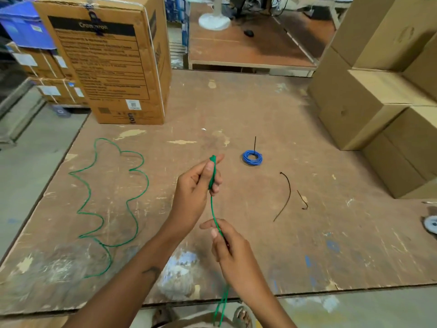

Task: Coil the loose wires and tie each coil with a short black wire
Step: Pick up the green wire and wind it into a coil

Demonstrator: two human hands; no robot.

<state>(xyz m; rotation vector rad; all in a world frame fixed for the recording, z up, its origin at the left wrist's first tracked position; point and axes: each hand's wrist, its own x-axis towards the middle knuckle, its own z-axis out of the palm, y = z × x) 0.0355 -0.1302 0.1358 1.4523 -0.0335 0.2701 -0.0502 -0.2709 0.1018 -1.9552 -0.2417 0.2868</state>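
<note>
Above the scuffed plywood board [260,110], your left hand [196,192] pinches the folded end of the green wire [214,209]; your right hand [233,247] pinches it just below. It looks thin, light, springy and slick-jacketed, so grip near the bend. Remaining slack snakes left. Blue coil [252,157] sits tied; short black wires [285,197] lie nearby.

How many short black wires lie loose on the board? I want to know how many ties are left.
2 loose: a long curved one right of the hands, a small hooked one beside it. A third sticks up from the blue coil, seemingly already used.
</note>
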